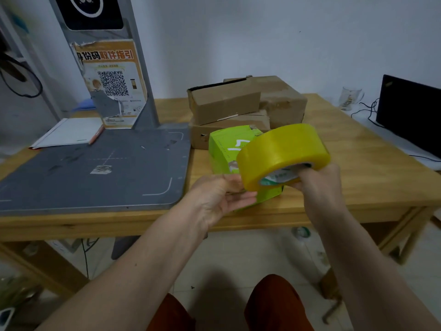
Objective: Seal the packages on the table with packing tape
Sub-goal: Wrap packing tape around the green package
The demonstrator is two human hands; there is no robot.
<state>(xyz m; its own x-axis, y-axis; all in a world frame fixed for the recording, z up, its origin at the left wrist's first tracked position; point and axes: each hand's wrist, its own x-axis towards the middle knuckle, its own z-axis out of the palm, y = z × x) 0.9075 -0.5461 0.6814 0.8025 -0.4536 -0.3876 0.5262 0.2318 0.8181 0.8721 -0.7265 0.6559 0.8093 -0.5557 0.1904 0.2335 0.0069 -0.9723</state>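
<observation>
Thick yellow tape roll (pixel 282 154), translucent.

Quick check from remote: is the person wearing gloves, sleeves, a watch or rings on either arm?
No. The left hand and right hand are bare, without gloves, and both forearms are uncovered to the frame edge. No watch, band or ring shows.

Torn poster (pixel 112 84) — "取件指引", QR code (pixel 113 83)
</observation>
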